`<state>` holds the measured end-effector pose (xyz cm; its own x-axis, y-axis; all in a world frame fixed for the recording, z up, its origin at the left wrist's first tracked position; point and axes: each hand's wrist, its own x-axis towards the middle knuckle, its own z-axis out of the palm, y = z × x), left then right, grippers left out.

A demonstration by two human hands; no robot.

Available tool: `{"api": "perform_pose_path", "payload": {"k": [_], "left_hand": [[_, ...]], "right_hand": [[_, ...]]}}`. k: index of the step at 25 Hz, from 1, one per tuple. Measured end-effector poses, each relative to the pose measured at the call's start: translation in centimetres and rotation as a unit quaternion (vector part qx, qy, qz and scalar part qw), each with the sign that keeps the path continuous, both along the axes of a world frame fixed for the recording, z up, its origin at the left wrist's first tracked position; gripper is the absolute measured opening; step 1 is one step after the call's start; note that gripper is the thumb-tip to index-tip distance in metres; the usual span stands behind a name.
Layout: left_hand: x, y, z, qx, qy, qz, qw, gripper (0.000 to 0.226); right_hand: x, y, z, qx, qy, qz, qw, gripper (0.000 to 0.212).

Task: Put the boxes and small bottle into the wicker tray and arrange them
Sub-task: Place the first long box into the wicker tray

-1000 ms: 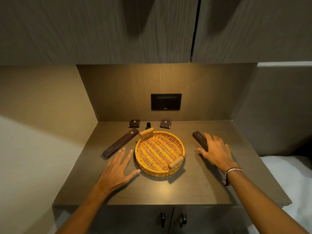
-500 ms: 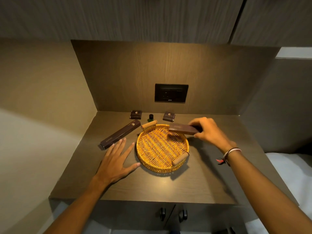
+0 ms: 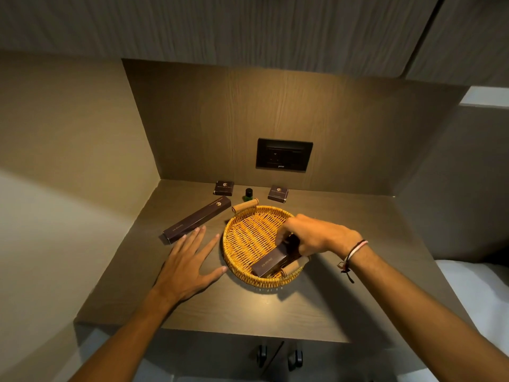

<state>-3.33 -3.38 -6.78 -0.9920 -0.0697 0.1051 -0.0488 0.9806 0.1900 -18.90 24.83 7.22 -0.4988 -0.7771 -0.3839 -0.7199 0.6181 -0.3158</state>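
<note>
A round wicker tray point(image 3: 248, 238) with two wooden handles sits mid-counter. My right hand point(image 3: 314, 234) grips a long dark box point(image 3: 271, 263) that lies inside the tray along its right side, its near end by the front handle. My left hand point(image 3: 187, 266) rests flat on the counter, fingers spread, thumb tip at the tray's left rim. A second long dark box point(image 3: 197, 223) lies on the counter left of the tray. Behind the tray stand two small square boxes point(image 3: 224, 188) point(image 3: 278, 193) with a small green bottle point(image 3: 248, 194) between them.
The dark wooden counter point(image 3: 344, 299) is set in a niche with walls on the left and behind. A black socket panel point(image 3: 284, 154) is on the back wall. Cupboards hang overhead. Cabinet door handles point(image 3: 278, 355) show below the front edge. White bedding point(image 3: 479, 293) lies at the right.
My right hand picked up the long box from the counter on the right, carried it over the tray and lowered it inside. My left hand stayed flat. The camera tilted down and came closer.
</note>
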Motion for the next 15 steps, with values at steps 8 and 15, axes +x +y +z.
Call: {"api": "perform_pose_path", "payload": {"k": [8,15], "left_hand": [[-0.3,-0.5,-0.5,0.006,0.011,-0.010,1.000,0.089],[-0.2,-0.2,-0.5,0.012,0.012,-0.008,1.000,0.088]], "right_hand": [[-5.6,-2.4,-1.7,-0.160,0.064,-0.184,0.968,0.036],[-10.3,-5.7,-5.5,-0.069,0.064,-0.219,0.971,0.053]]}}
